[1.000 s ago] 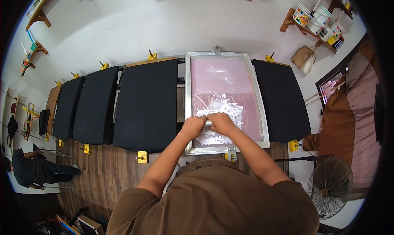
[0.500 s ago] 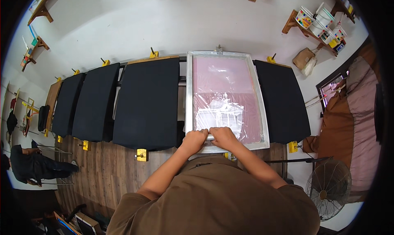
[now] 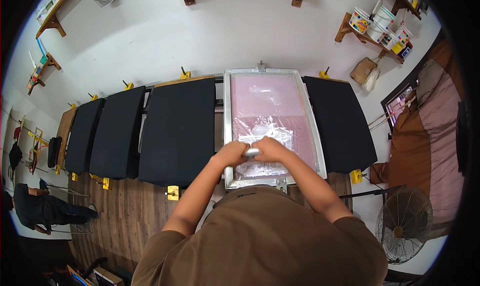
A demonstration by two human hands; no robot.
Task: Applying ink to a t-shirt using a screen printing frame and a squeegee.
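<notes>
A metal-framed printing screen (image 3: 227,111) lies over the table row, with pink mesh (image 3: 265,98) inside and clear film or tape across it. White ink (image 3: 261,172) is smeared over the near half of the mesh. My left hand (image 3: 233,153) and my right hand (image 3: 270,149) are closed side by side on a squeegee (image 3: 251,152), whose silver grey handle shows between them. Its blade is hidden under my hands. Both hands are over the near half of the screen, inside its frame.
Black cloth-covered boards (image 3: 177,131) stand to the left, another black board (image 3: 340,126) to the right, with yellow clamps (image 3: 173,192) at their ends. A fan (image 3: 404,226) is at lower right. White tubs (image 3: 376,31) sit on a wall shelf. Another person (image 3: 47,206) is at far left.
Both hands have pushed the squeegee away from my body, up the screen. White ink now shows on the mesh nearer me. The whole view has shifted slightly.
</notes>
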